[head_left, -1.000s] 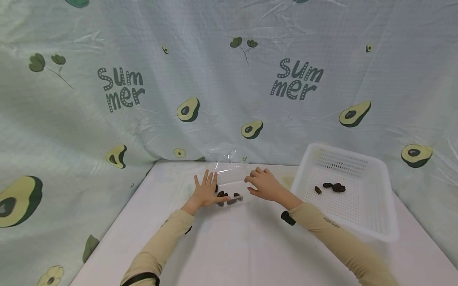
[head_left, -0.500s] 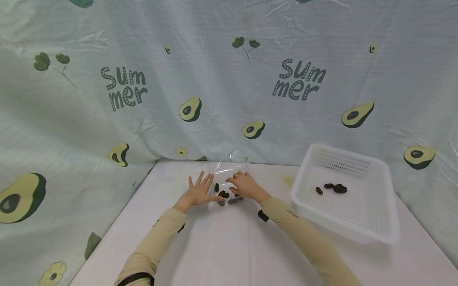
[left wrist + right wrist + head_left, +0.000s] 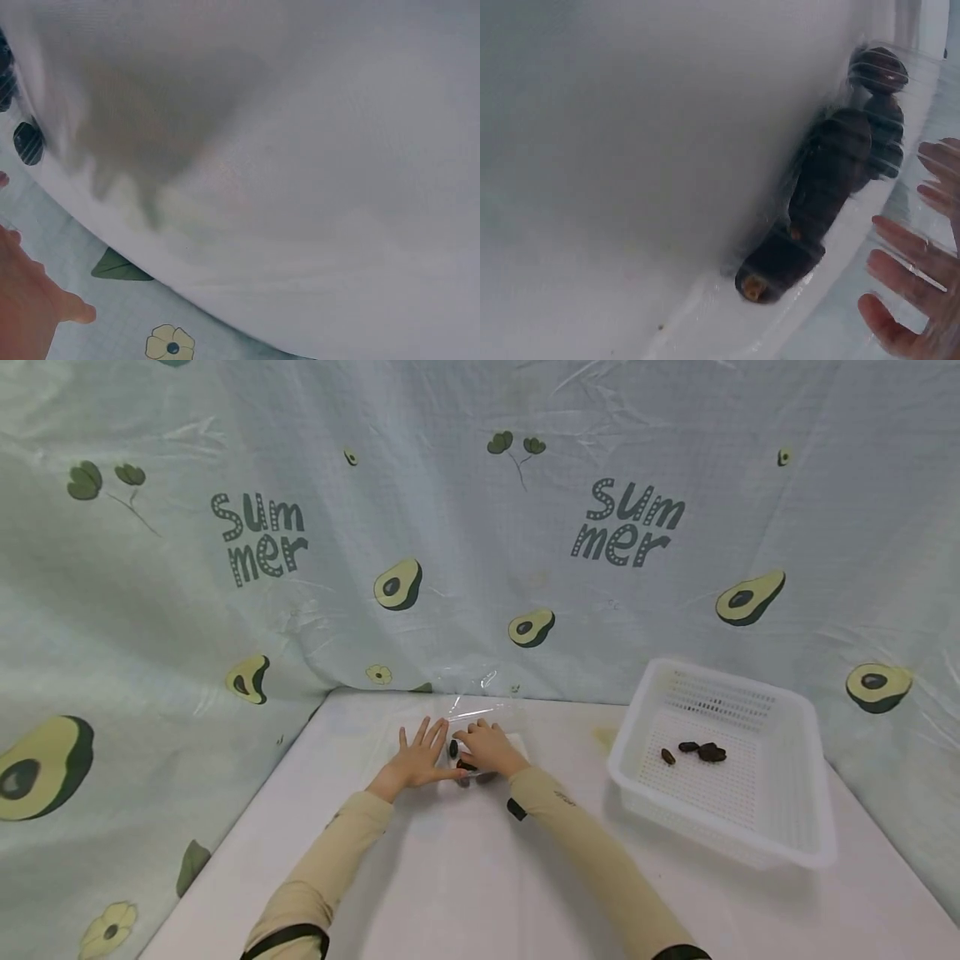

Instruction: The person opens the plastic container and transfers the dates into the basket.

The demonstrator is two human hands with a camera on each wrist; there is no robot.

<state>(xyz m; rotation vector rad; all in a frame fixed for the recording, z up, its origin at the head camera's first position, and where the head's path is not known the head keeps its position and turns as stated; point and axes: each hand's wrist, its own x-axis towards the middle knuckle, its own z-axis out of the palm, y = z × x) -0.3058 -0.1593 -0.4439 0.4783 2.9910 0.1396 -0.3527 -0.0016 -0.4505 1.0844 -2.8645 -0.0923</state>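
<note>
White table [image 3: 465,877]; dark pieces [image 3: 453,749] between left grip [image 3: 414,763], splayed, and right grip [image 3: 491,750], hold unclear.

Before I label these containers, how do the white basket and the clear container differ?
The white basket is larger and perforated; the clear container is smaller and see-through. The left hand and right hand are at the clear container, away from the white basket. Both hold dark pieces.

The patterned sheet [image 3: 450,518] reads "summer" (printed twice).
</note>
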